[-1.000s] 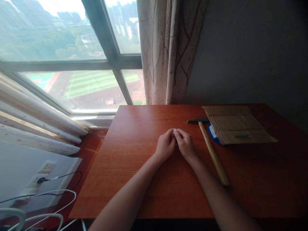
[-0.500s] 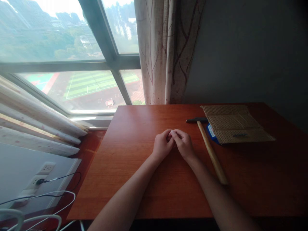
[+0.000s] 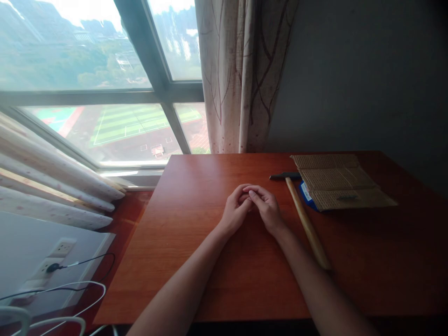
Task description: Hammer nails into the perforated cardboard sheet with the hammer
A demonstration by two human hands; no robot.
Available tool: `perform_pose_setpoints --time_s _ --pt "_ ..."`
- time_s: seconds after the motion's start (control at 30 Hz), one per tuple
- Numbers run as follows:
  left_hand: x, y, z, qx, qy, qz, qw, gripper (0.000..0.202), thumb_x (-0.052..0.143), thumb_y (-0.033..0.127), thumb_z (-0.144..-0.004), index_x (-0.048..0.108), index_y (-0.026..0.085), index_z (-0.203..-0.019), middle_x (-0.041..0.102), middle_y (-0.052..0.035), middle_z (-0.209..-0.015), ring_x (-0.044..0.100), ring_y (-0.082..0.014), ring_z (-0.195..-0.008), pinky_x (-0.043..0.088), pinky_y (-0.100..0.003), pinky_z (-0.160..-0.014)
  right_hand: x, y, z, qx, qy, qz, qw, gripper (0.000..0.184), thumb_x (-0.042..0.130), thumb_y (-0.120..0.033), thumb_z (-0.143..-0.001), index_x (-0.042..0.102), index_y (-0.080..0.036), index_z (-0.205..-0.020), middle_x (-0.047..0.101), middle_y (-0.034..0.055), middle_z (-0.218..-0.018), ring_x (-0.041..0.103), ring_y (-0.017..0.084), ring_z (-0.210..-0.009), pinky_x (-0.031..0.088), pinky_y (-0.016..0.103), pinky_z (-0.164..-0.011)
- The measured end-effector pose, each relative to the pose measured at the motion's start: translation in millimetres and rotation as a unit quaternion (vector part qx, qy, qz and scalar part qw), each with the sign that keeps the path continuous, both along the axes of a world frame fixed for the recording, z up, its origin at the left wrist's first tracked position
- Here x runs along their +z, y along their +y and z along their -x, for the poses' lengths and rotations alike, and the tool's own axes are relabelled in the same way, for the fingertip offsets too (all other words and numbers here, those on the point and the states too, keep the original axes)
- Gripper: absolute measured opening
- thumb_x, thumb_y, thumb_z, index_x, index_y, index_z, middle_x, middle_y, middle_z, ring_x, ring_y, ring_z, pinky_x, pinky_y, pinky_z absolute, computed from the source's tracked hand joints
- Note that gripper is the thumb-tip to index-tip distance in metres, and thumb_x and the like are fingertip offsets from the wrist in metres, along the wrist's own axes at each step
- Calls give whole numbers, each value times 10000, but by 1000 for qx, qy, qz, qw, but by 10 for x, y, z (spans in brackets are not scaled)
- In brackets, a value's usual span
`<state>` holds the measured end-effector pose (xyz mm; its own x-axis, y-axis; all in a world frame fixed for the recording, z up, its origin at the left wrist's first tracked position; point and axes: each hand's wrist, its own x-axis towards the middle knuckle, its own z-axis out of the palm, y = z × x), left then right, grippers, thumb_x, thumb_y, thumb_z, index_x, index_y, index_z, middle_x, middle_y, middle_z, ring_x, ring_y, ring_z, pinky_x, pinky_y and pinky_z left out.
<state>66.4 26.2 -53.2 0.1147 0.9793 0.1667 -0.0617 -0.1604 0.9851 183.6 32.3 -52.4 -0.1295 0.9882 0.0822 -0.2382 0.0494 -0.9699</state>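
Note:
My left hand (image 3: 236, 208) and my right hand (image 3: 269, 209) rest together over the middle of the table. Their curled fingers meet and overlap at the tips, both hands closed, and no object shows in them. To the right of my right hand lies a hammer (image 3: 308, 224) with a pale wooden handle. Its dark head points left, partly tucked beneath a folded piece of brown cardboard (image 3: 336, 175). Small dark slender pieces (image 3: 347, 198) lie on the cardboard, too small to name. Under its left edge a blue item (image 3: 307, 196) with a white label peeks out.
The reddish-brown wooden table (image 3: 168, 261) stands by a large window (image 3: 133, 126). Curtains (image 3: 227, 93) hang behind it and at the left. Low on the left wall are power sockets (image 3: 63, 247) with a black plug and loose cables (image 3: 101, 289).
The fingers of both hands have loosened and shifted slightly, with the right fingers now stretched further over the left. The hammer and cardboard lie as before; the view has tilted a little.

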Motion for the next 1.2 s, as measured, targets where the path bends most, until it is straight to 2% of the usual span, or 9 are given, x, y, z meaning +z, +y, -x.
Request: perform_pose_setpoints --time_s 0.13,0.3,0.37,0.5,0.57,0.73,0.9,1.07,1.2 --pt "7 7 -5 27 37 -25 999 192 577 249 -874 650 148 -1020 692 -51 -976 625 -170 -895 506 -236 -789 -22 13 0 -15 -12 -3 1000 246 649 -437 -873 705 -203 -924 747 27 -835 683 171 -711 514 248 -578" --pt "-70 52 6 23 30 11 999 202 609 253 -843 659 133 -997 696 -43 -894 618 -146 -761 493 -214 -660 -89 23 7 -6 -42 1 999 253 610 -434 -897 693 -202 -954 731 27 -804 664 175 -674 491 238 -505" --pt "-93 64 4 22 23 20 999 200 622 237 -827 655 126 -991 695 -42 -874 618 -139 -736 487 -209 -642 -118 31 9 -16 -68 -24 997 231 589 -409 -909 694 -206 -945 734 34 -858 668 177 -714 517 251 -552" --pt "-114 68 -5 38 47 -9 998 169 611 195 -825 659 132 -975 704 -46 -904 643 -149 -814 502 -225 -738 -163 48 10 -39 -123 -82 988 209 544 -352 -932 700 -214 -920 739 35 -918 690 190 -835 556 293 -760" --pt "-125 71 -7 44 65 -22 997 172 594 190 -836 662 138 -985 705 -46 -907 647 -150 -816 504 -229 -739 -178 55 11 -49 -139 -95 984 212 526 -336 -937 700 -215 -931 741 37 -921 694 193 -842 556 300 -788" --pt "-169 84 -12 52 90 -47 993 197 558 172 -851 648 146 -1024 714 -63 -958 667 -165 -876 526 -257 -796 -189 58 5 -70 -248 -142 956 257 446 -282 -958 695 -220 -980 748 49 -954 707 192 -856 560 288 -773" --pt "-207 73 -38 55 163 -73 982 431 551 117 -829 565 165 -1257 710 -100 -1106 686 -192 -951 550 -314 -860 -179 55 -45 -99 -344 -154 921 224 473 -229 -925 696 -207 -932 748 94 -923 692 238 -837 524 342 -779" --pt "-205 31 -41 68 219 -110 967 400 523 76 -805 615 185 -1179 705 -101 -1143 674 -205 -993 552 -343 -899 -100 -14 -80 -117 -400 -159 895 224 474 -181 -917 689 -204 -975 749 121 -968 685 262 -903 512 380 -847" --pt "-148 -66 -25 65 208 -91 972 248 557 139 -848 663 183 -1068 731 -83 -1036 684 -190 -902 557 -318 -825 113 -352 -212 -99 -361 -193 907 249 471 -204 -958 694 -232 -1066 754 85 -1068 705 236 -980 541 355 -870"
